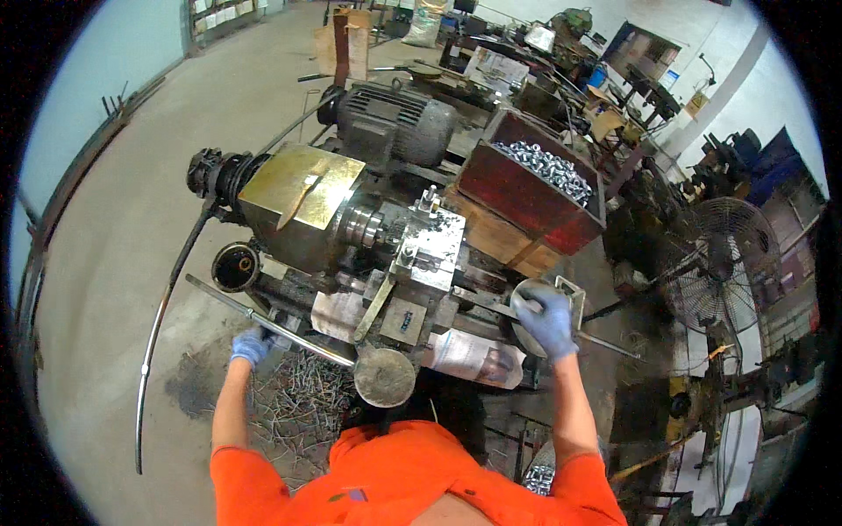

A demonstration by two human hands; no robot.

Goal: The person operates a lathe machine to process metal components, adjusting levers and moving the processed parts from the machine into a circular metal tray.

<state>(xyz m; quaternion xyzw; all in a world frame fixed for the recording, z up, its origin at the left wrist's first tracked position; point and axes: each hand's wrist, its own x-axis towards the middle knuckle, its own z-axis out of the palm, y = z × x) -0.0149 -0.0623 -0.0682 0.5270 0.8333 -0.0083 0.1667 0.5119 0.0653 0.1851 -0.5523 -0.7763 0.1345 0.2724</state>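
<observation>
A small lathe stands in front of me, with a chuck beside a shiny metal tool block. My right hand, in a blue-grey glove, is closed at the rim of a pale round handwheel at the machine's right end. My left hand, gloved alike, is low at the machine's left front, its fingers curled against a metal part partly hidden by them. Just above it, a long metal bar slants toward a round grey dish at the front.
A red bin of shiny metal nuts sits on wood behind the lathe. The motor is at the back, near a yellow metal cover. Thin metal scraps litter the floor below. A caged fan stands at right.
</observation>
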